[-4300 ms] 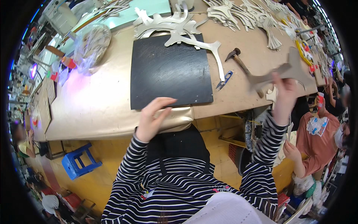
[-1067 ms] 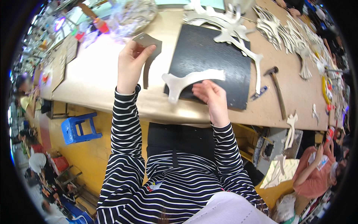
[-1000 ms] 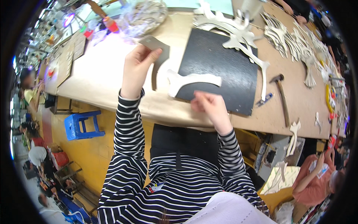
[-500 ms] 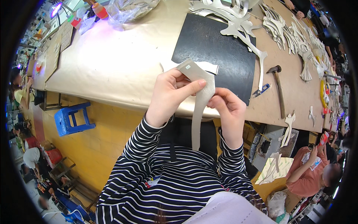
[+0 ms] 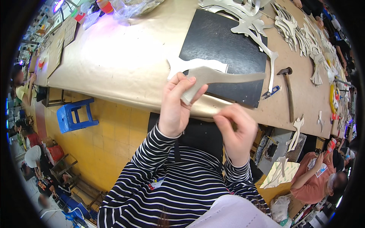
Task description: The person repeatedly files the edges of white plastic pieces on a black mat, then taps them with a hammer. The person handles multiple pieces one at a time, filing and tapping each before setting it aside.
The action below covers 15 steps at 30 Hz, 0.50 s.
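Observation:
My left hand [image 5: 175, 104] is closed on a grey, leather-like cut piece [image 5: 218, 78], pinching its wide end between thumb and fingers. The narrow, curved arm of the piece points right over the black mat [image 5: 218, 36]. Behind it a similar pale cut piece [image 5: 205, 63] lies across the mat's left edge. My right hand [image 5: 240, 133] is apart from the held piece, below it and past the table's near edge. Its fingers are curled, with thumb and forefinger close together; motion blurs the tips, and anything between them is too small to make out.
A hammer [image 5: 288, 93] and blue-handled thread snips [image 5: 270, 92] lie right of the mat. Heaps of pale cut pieces [image 5: 287, 26] cover the far right. A blue stool [image 5: 76, 116] stands on the floor at left. A person in a salmon shirt [image 5: 307, 173] sits at right.
The held piece has turned from hanging downward to pointing right. My right hand has come away from it and moved down. The view has shifted slightly.

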Motion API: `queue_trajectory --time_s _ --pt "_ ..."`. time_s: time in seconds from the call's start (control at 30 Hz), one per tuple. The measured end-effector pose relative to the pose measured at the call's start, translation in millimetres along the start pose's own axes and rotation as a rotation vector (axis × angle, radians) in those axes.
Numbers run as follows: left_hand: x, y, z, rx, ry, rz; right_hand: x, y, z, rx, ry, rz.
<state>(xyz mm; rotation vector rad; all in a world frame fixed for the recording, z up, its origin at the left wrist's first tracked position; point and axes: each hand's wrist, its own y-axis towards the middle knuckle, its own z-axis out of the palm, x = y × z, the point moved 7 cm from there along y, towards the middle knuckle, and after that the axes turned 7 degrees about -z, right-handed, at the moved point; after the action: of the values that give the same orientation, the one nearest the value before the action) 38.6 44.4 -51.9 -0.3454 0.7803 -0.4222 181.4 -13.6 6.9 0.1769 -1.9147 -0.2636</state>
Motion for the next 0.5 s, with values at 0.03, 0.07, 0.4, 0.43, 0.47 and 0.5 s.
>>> queue_trajectory --time_s 0.03,0.07,0.4,0.43,0.47,0.5 --pt "7.3 -1.5 4.3 0.022 -0.058 -0.008 -16.1 -5.0 10.3 0.083 0.081 0.226" --pt "17.4 -2.7 3.9 -0.013 -0.074 -0.064 -20.0 -2.6 13.0 -0.033 0.122 0.193" --pt "53.1 8.7 14.4 0.197 0.731 0.196 -82.8 -6.1 -31.4 -0.347 0.515 0.239" --pt "42.1 14.4 17.2 0.171 0.982 0.412 -89.2 -5.7 -39.9 -0.373 0.437 0.301" --pt "34.8 20.9 19.3 0.143 1.175 0.572 -93.4 -1.6 -45.2 -0.355 0.413 0.320" --pt "31.8 31.0 21.2 0.142 1.285 0.659 -97.6 2.4 -50.8 -0.336 0.391 0.338"
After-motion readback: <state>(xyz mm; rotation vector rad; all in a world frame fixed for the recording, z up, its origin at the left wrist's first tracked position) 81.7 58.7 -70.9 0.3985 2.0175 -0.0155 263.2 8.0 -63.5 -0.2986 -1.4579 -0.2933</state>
